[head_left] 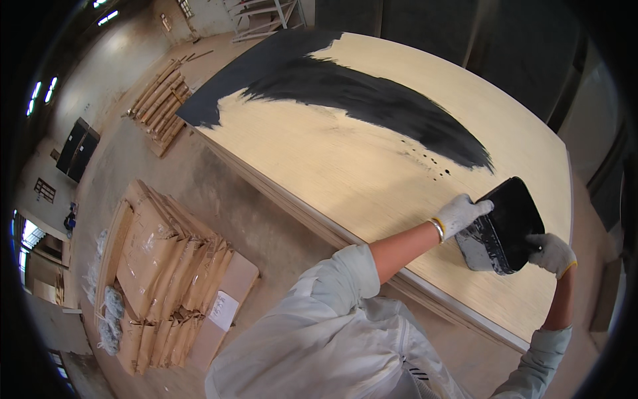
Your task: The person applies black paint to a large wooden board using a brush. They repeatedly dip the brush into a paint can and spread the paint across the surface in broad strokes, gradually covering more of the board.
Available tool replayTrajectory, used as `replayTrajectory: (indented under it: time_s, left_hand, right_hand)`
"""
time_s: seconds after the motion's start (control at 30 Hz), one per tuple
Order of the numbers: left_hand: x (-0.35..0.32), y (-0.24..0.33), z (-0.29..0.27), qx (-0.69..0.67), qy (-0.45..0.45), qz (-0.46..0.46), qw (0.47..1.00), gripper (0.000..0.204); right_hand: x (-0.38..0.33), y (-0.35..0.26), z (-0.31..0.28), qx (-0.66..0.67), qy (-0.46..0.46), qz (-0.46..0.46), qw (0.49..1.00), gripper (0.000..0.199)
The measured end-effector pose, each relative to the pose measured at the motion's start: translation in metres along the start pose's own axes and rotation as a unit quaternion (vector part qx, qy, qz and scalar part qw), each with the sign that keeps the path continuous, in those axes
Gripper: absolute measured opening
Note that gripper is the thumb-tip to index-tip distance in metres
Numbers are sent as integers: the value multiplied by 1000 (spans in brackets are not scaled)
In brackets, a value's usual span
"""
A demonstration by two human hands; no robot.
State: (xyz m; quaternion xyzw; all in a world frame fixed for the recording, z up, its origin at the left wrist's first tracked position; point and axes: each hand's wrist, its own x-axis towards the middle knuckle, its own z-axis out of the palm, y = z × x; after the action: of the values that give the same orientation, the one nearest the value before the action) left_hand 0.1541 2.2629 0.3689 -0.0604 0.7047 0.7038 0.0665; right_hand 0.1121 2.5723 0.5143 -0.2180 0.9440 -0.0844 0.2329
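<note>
Both my hands, in pale work gloves, grip a black rectangular bucket [510, 211] tilted over the near right part of a large wooden panel [286, 159]. My left hand [463, 214] is closed on its left rim, thumb over the edge. On the right side, my right hand [553, 254] holds the opposite rim. Grey-white smears coat the bucket's outer wall, and its inside looks dark. A broad band of black paint [359, 93] sweeps across the panel from the far left corner towards the right. Small black drops dot the bare wood just beyond the bucket.
The panel tops a stack of boards [286, 199]. Left on the floor stands a pile of cardboard-wrapped packages [159, 259] with clear plastic beside it. Farther back lie wrapped bundles [159, 100] and a white metal frame [266, 16]. Large dark panels [425, 30] stand beyond the far edge.
</note>
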Motion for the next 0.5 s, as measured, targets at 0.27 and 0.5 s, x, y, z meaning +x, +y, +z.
replayTrajectory:
  time_s: [0.27,0.5]
  left_hand:
    - [-68,-1,-115,-36,-69,-42,996,59]
    - [-195,-153,-352,65,185,7,981,30]
  right_hand:
    - [-56,-57,-5,137,208,157,956,68]
    - [-3,-199,33,306,282,69,907,66]
